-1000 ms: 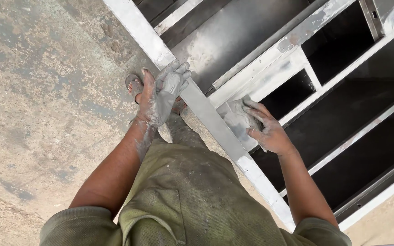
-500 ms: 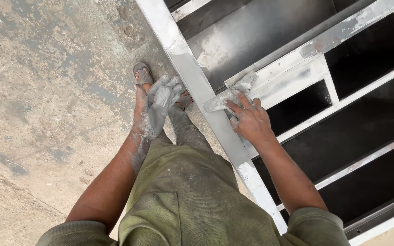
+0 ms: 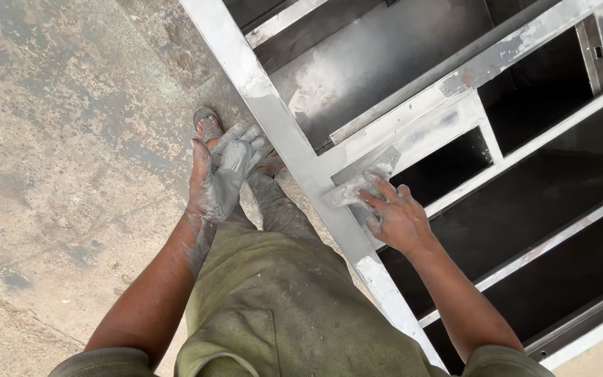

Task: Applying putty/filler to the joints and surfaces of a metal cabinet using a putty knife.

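The right hand (image 3: 398, 218) is pressing a grey scrap of abrasive sheet (image 3: 359, 186) flat against the metal frame (image 3: 284, 126), fingers stretched out along the sheet where a crossbar meets the frame's long outer bar. The left hand (image 3: 221, 180), caked in grey dust, is hanging just beside that outer bar with fingers loosely spread and holding nothing. Beside the frame, stained concrete floor (image 3: 64, 153) is showing, with a sandalled foot (image 3: 207, 127) standing on it.
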